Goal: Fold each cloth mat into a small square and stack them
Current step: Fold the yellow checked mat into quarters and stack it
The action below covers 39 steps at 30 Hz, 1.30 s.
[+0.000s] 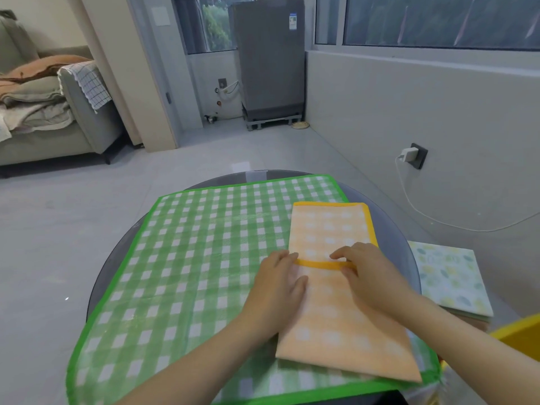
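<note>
We are pressing our left hand (282, 283) flat on the orange mat (336, 290), lying folded on the green mat (187, 258), while our right hand (366, 276) is pinching its yellow-bordered edge (321, 263); folded mats (455, 280) are sitting beside the round table (409, 252).

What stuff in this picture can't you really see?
- Head view: the orange mat is partly hidden under the left hand and right hand.
- Most of the round table is covered by the green mat.
- The yellow thing is cut off by the right edge.
- The grey appliance's label is too small to read.
</note>
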Each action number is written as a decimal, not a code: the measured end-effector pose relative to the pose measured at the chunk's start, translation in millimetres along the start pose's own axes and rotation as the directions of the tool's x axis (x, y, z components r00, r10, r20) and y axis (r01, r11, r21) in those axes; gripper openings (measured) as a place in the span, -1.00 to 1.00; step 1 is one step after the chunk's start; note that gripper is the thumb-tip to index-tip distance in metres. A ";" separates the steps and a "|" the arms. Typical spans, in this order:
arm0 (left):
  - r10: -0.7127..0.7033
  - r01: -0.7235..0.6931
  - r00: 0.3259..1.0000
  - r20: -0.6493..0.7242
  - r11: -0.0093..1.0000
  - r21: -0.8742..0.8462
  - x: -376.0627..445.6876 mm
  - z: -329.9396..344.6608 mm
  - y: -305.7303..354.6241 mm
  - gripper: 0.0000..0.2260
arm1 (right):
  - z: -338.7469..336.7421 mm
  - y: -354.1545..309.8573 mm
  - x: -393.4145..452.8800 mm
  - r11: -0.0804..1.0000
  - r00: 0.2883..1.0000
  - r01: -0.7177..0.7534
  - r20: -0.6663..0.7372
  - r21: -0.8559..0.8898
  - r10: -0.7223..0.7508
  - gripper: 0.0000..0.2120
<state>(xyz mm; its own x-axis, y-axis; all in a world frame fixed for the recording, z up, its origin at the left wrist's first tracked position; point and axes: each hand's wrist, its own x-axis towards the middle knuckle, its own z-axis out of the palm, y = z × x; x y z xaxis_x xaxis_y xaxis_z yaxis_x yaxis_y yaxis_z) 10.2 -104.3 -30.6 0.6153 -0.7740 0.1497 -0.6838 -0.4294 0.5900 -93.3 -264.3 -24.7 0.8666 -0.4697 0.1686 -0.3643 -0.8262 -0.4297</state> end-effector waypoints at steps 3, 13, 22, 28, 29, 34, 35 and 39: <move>0.059 -0.079 0.990 0.128 0.984 0.161 -3.4 6.7 2.5 -0.44 | 1.8 -1.9 -7.2 0.994 0.998 0.035 -0.046 -0.103 -0.040 -0.76; 0.058 -0.136 0.972 0.226 0.927 0.349 -5.2 15.6 -2.8 -0.47 | 20.4 -1.9 -47.4 0.970 0.983 0.115 0.163 -0.213 -0.080 -0.07; 0.049 -0.147 0.972 0.229 0.888 0.435 -2.3 14.0 0.7 -0.44 | 1.2 19.3 -49.8 0.954 0.984 -0.104 0.111 -0.283 0.140 0.08; 0.210 -0.223 0.975 0.077 0.880 0.420 11.8 12.0 10.5 -0.64 | -16.0 12.3 -43.6 0.970 0.974 -0.226 -0.009 0.089 0.228 -0.39; 0.211 -0.213 0.977 0.045 0.912 0.351 14.9 12.7 12.5 -0.70 | -18.2 14.7 -40.3 0.942 0.958 -0.279 -0.012 0.187 0.286 -0.43; -0.144 0.145 0.987 -0.072 0.989 0.005 32.3 12.4 28.5 -0.81 | -25.7 22.4 -22.0 0.854 0.883 -0.434 -0.050 0.286 0.466 -0.63; -0.201 0.198 0.975 -0.098 0.980 -0.034 38.1 12.0 30.4 -0.81 | -28.1 22.0 -18.6 0.843 0.876 -0.447 -0.045 0.299 0.481 -0.69; -0.419 0.399 0.899 -0.131 0.904 -0.154 60.1 10.4 23.6 -0.75 | -30.4 23.4 -5.3 0.815 0.840 -0.505 -0.055 0.285 0.540 -0.78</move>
<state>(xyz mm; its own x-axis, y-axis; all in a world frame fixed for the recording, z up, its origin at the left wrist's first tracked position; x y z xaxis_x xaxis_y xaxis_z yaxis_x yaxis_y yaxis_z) 27.0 -165.8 -16.0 0.8906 -0.4546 -0.0086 -0.3124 -0.6256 0.7149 -116.8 -290.5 -8.7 0.5126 -0.8577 -0.0414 -0.6370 -0.3474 -0.6882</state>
